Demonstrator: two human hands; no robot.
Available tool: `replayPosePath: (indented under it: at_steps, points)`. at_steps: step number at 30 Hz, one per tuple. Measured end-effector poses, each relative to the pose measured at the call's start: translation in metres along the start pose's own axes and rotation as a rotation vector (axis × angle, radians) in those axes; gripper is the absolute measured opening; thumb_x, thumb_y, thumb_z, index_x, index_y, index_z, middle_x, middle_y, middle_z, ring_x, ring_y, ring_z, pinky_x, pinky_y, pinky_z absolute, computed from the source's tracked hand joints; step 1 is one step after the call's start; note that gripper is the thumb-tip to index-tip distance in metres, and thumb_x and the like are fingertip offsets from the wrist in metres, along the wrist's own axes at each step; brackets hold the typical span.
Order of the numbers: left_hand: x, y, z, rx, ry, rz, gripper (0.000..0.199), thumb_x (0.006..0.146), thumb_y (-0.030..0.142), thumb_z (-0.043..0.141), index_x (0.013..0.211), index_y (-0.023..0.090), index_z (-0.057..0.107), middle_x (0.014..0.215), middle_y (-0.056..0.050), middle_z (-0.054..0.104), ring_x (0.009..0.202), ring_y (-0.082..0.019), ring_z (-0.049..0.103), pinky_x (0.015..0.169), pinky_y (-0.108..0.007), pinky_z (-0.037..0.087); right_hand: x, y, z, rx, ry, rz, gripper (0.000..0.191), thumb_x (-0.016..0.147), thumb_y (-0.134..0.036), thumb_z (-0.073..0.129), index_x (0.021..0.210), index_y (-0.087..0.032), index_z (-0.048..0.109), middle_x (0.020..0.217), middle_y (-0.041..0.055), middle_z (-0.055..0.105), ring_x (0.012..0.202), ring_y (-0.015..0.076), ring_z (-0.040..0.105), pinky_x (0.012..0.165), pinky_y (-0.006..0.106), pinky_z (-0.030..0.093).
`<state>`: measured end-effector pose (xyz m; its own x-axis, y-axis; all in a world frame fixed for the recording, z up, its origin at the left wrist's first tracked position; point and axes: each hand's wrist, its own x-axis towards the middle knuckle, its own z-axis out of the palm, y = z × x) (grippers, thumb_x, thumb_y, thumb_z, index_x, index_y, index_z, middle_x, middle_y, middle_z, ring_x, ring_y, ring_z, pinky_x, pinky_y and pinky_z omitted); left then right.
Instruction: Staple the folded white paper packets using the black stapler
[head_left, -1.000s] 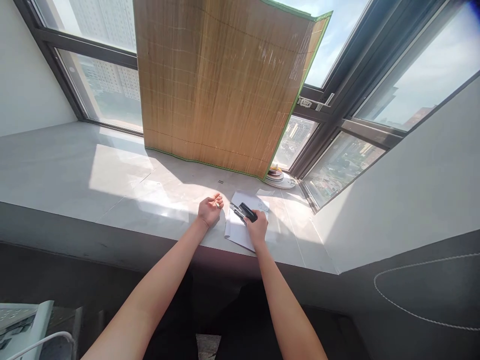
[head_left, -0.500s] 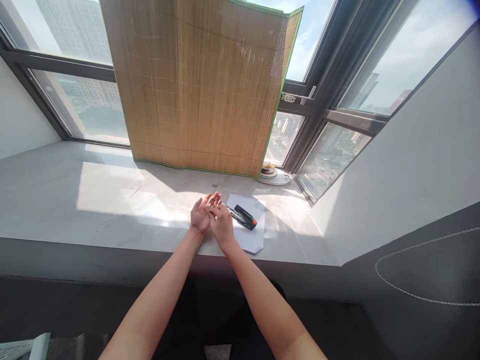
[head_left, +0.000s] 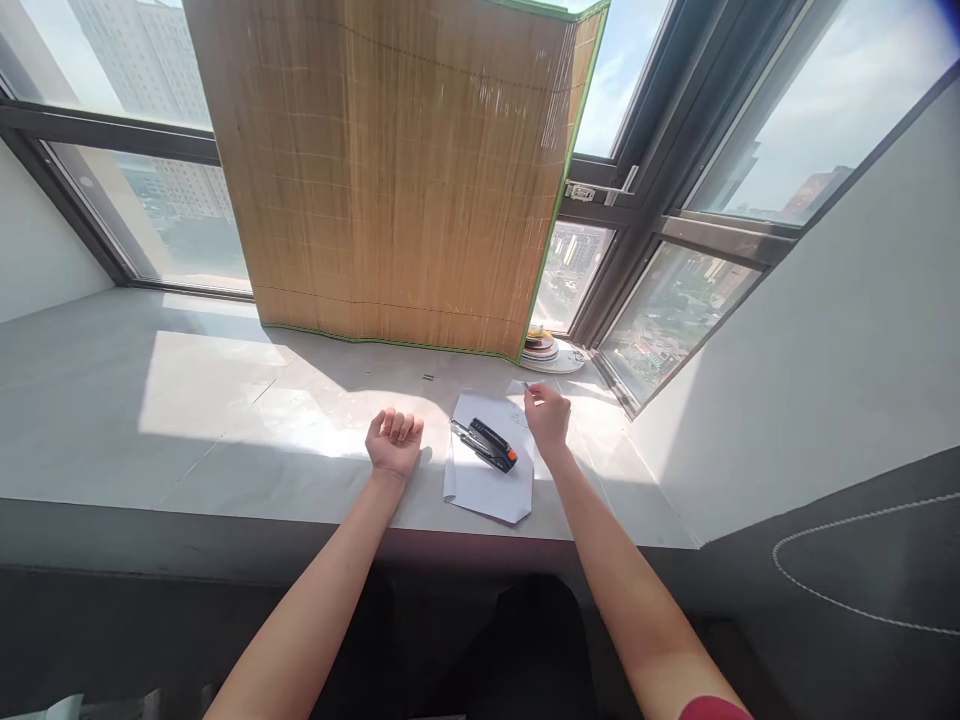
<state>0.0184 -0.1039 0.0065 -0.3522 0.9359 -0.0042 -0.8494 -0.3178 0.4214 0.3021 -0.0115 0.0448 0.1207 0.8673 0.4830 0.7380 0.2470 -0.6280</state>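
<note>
- A pale window ledge (head_left: 262, 480) is shown, with two bare hands held over it, well apart.
- The left hand (head_left: 393, 443) is turned palm up, its fingers curled inward; how tightly they are closed, and whether anything is held, cannot be told.
- In the right hand (head_left: 548, 416), a small dark piece (head_left: 526, 386) is pinched narrowly between thumb and fingertips; it is too small to be identified.
- Between the two sets of fingers, a black stapler (head_left: 484, 444) with an orange tip is rested on white paper (head_left: 487, 498), untouched. Its metal strip is seen apart from the black body, so it seems to be opened.
- Beyond the left fingers, toward the window, two short dark marks (head_left: 428, 377) are seen on the ledge.
- Just beyond the right fingertips, a stack of plates (head_left: 538, 350) is placed; a bamboo blind (head_left: 397, 200) is hung past both hands.
- The work is judged to be partway: the stapler is laid open and not yet closed, and the piece is not yet released by the right fingers.
</note>
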Motion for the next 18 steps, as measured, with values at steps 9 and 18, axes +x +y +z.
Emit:
replayPosePath:
  at_steps: [9, 18]
  points:
    - [-0.002, 0.001, 0.000, -0.016, 0.002, -0.001, 0.042, 0.099, 0.024, 0.059, 0.065, 0.022, 0.035, 0.055, 0.005, 0.019, 0.049, -0.011, 0.027, 0.050, -0.025, 0.030, 0.074, 0.090, 0.026, -0.294, -0.250, 0.261, 0.029, 0.094, -0.016, 0.055, 0.105, -0.016, 0.081, 0.104, 0.0163, 0.079, 0.095, 0.0262, 0.068, 0.086, 0.034, 0.047]
    - [0.002, 0.000, -0.002, 0.002, 0.000, -0.055, 0.042, 0.098, 0.022, 0.058, 0.064, 0.022, 0.033, 0.055, 0.006, 0.020, 0.047, -0.009, 0.029, 0.048, -0.023, 0.031, 0.025, 0.106, 0.009, -0.261, -0.272, 0.132, 0.028, 0.094, -0.020, 0.048, 0.107, -0.017, 0.072, 0.105, 0.0134, 0.075, 0.100, 0.0266, 0.066, 0.087, 0.034, 0.047]
